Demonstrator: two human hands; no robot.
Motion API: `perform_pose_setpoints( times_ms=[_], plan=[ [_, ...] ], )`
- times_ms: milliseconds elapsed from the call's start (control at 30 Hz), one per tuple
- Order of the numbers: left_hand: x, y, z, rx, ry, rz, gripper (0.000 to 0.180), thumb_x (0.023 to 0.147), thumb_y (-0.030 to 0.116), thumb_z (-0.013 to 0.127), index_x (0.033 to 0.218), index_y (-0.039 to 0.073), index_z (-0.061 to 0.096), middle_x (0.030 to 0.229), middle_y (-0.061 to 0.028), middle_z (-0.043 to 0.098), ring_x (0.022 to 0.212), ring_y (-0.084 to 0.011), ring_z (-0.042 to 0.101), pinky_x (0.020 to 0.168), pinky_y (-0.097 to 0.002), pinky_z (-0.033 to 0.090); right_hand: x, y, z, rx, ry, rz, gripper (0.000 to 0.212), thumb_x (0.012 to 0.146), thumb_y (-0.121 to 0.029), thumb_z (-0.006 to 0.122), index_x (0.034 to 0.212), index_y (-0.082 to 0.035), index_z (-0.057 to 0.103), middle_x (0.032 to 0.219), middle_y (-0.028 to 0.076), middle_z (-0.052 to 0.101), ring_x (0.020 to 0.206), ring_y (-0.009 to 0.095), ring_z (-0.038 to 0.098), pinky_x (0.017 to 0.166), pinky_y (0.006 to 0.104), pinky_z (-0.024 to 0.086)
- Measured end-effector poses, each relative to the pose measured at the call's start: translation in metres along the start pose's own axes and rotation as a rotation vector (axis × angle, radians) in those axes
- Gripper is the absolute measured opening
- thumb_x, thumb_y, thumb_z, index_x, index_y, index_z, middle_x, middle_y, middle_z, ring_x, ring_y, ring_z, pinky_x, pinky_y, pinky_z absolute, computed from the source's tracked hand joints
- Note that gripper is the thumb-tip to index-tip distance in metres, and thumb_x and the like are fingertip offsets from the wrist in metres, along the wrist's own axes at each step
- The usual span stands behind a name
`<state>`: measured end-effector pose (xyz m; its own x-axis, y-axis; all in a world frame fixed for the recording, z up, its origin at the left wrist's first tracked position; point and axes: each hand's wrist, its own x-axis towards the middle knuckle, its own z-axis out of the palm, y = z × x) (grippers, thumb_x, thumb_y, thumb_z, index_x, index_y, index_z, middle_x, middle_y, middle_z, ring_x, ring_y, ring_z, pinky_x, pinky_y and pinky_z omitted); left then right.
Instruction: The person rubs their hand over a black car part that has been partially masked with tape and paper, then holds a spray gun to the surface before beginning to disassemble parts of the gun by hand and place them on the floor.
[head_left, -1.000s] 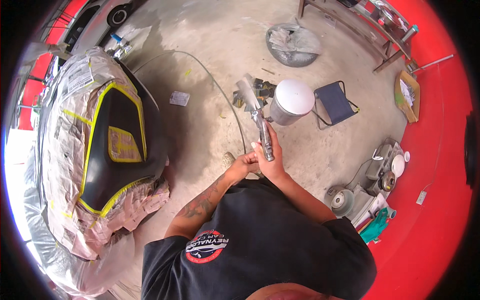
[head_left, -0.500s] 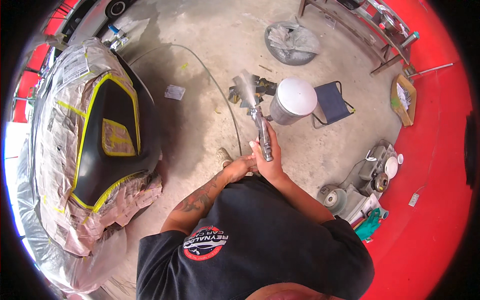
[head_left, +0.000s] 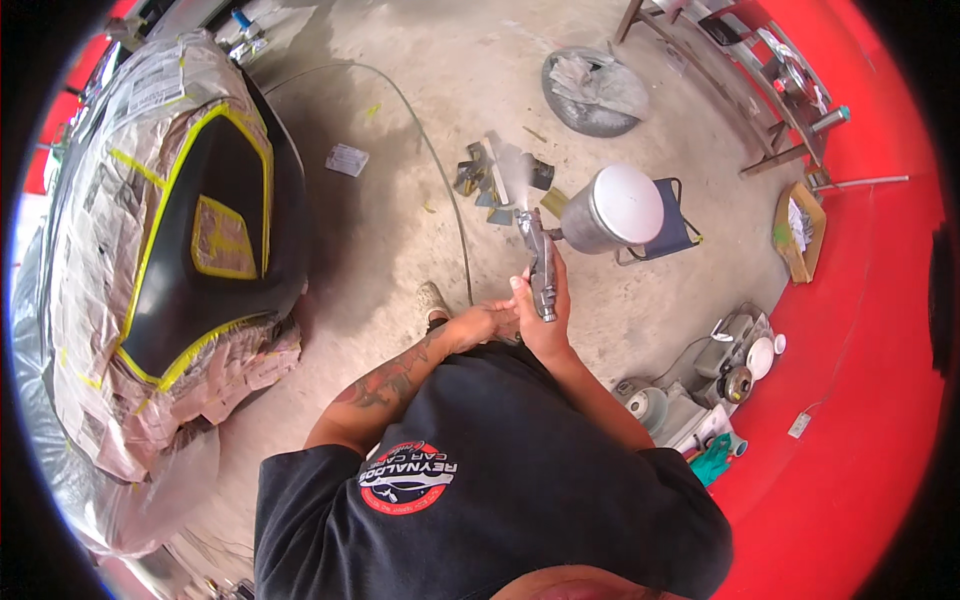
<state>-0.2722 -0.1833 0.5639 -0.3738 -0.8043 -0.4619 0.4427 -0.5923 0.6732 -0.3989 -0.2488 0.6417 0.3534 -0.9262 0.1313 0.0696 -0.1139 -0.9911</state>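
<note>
My right hand (head_left: pixel 546 318) is wrapped round the handle of a metal spray gun (head_left: pixel 541 265). A large round paint cup with a white lid (head_left: pixel 626 205) is joined to the gun's right side. Pale mist (head_left: pixel 517 178) leaves the nozzle, away from my body. My left hand (head_left: pixel 487 324) is closed close beside the right one, below the gun's handle; what its fingers hold is hidden. To the left stands a black vehicle panel (head_left: pixel 190 290), edged with yellow tape and surrounded by masking paper (head_left: pixel 105 240).
A hose (head_left: pixel 440 150) curves over the concrete floor near scattered dark and yellowish scraps (head_left: pixel 480 180). Beyond lie a plastic-covered round object (head_left: pixel 596 92) and a folding stool (head_left: pixel 672 228). Along the red wall (head_left: pixel 860 340) are a cardboard box (head_left: pixel 800 235), tins and a green glove (head_left: pixel 712 460).
The spray gun and its cup have shifted slightly right across the view. The whole view has shifted a little too. Mist shows at the nozzle in both frames.
</note>
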Motion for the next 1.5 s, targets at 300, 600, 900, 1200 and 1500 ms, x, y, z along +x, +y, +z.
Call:
perform_pose_setpoints(
  times_ms=[300,600,900,1200,1500],
  plan=[
    [0.011,-0.018,-0.005,0.089,0.009,-0.024,0.038,0.106,0.031,0.053,0.134,0.006,0.062,0.121,-0.0026,0.067,0.107,-0.0134,0.062,0.097,-0.0296,0.048,-0.005,0.008,-0.009,-0.018,0.028,0.043,0.059,0.094,-0.001,0.064,0.147,-0.002,0.037,0.099,0.004,0.055,0.070,0.011,0.058,0.061,0.0260,0.052],
    [0.002,-0.003,-0.004,0.257,-0.150,-0.050,0.045,0.104,0.040,0.054,0.133,0.006,0.063,0.120,-0.0024,0.068,0.115,-0.0144,0.058,0.100,-0.0343,0.042,0.000,-0.013,-0.007,0.114,0.060,0.170,0.050,0.095,-0.001,0.063,0.140,-0.001,0.042,0.097,0.005,0.058,0.061,0.012,0.058,0.055,0.0283,0.051],
    [-0.002,0.017,-0.010,0.419,-0.362,0.113,0.035,0.103,0.030,0.059,0.125,0.003,0.063,0.110,0.0005,0.067,0.103,-0.0097,0.056,0.096,-0.0290,0.043,0.004,-0.016,0.001,0.083,0.156,0.223,0.022,0.096,-0.007,0.063,0.115,-0.002,0.053,0.089,0.005,0.058,0.063,0.013,0.057,0.053,0.0277,0.049],
    [-0.003,0.037,-0.029,0.553,-0.434,0.167,0.034,0.101,0.032,0.061,0.121,0.005,0.067,0.105,-0.0084,0.070,0.102,-0.0168,0.062,0.092,-0.0335,0.046,0.012,-0.029,0.031,0.052,0.272,0.241,0.013,0.098,-0.011,0.062,0.101,-0.001,0.055,0.086,0.008,0.056,0.059,0.017,0.055,0.051,0.0290,0.046],
    [-0.019,0.042,-0.053,0.641,-0.332,0.394,0.027,0.097,0.033,0.065,0.105,0.008,0.074,0.088,-0.0105,0.071,0.083,-0.0282,0.065,0.090,-0.0365,0.047,0.019,-0.026,0.061,0.023,0.324,0.231,0.016,0.097,-0.010,0.063,0.109,-0.002,0.055,0.086,0.006,0.056,0.064,0.014,0.054,0.051,0.0275,0.048]
  ],
)
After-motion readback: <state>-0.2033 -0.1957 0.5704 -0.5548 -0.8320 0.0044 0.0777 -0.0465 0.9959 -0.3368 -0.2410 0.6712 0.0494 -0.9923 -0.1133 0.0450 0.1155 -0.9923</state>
